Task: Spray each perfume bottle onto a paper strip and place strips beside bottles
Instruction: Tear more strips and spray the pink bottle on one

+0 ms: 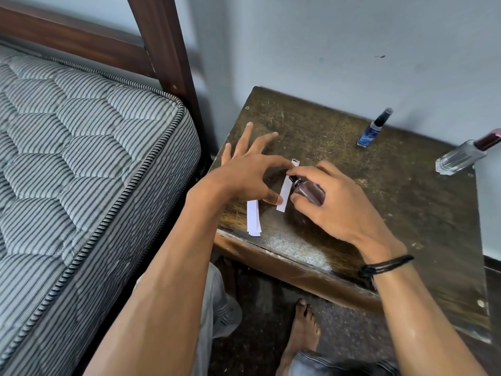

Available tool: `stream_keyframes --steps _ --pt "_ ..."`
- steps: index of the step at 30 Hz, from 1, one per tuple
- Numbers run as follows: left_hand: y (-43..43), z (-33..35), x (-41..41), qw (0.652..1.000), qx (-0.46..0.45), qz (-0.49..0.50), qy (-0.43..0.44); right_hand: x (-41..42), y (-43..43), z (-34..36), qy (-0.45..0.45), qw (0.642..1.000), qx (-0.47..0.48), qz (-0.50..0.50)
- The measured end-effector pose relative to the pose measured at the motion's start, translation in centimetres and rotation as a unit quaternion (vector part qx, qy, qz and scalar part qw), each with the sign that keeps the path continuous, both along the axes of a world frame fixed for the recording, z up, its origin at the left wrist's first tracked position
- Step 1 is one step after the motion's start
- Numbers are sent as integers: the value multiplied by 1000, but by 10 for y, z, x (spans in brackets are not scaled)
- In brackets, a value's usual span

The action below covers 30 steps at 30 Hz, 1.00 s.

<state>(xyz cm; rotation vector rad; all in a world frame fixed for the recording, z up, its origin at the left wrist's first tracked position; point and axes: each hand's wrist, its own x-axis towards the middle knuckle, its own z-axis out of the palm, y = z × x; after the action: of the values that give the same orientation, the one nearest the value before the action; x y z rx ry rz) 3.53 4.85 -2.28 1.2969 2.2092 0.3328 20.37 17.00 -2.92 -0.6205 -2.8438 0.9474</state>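
Three bottles are in view, and the first spray looks to be the step in hand: the right hand (339,202) is curled round the dark bottle (310,192), forefinger over its black sprayer, with the nozzle just beside the strip (286,189). The left hand (249,175) holds that strip between the thumb, low down, and the forefinger, near the top. Its other fingers are spread wide and straight above the table (406,213). Bottle and strip are over the near left part of the table; whether the strip's lower end rests on the wood cannot be told. Spare strips (253,218) lie stacked at the near left edge, close under the left wrist. The blue bottle (370,132) stands capped at the back near the wall. The clear bottle (461,156), with a dark red cap, is at the far right edge, and no strip lies beside either, so most of the task seems left to do. The next move likely calls for one press of the sprayer with the paper held steady. After that, the bottle would be set down upright with the strip laid beside it, well apart from the spare ones so the scents do not mix. No brand or writing can be read: the blue bottle shows pale marks on its face, too small to make out, and the dark bottle's front is covered by fingers.
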Motion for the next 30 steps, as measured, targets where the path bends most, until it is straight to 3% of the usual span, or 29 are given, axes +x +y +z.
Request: stream_keyframes --steps 30 --pt "2 -3 -2 1000 11 8 -21 -5 -8 -10 -20 995 97 -5"
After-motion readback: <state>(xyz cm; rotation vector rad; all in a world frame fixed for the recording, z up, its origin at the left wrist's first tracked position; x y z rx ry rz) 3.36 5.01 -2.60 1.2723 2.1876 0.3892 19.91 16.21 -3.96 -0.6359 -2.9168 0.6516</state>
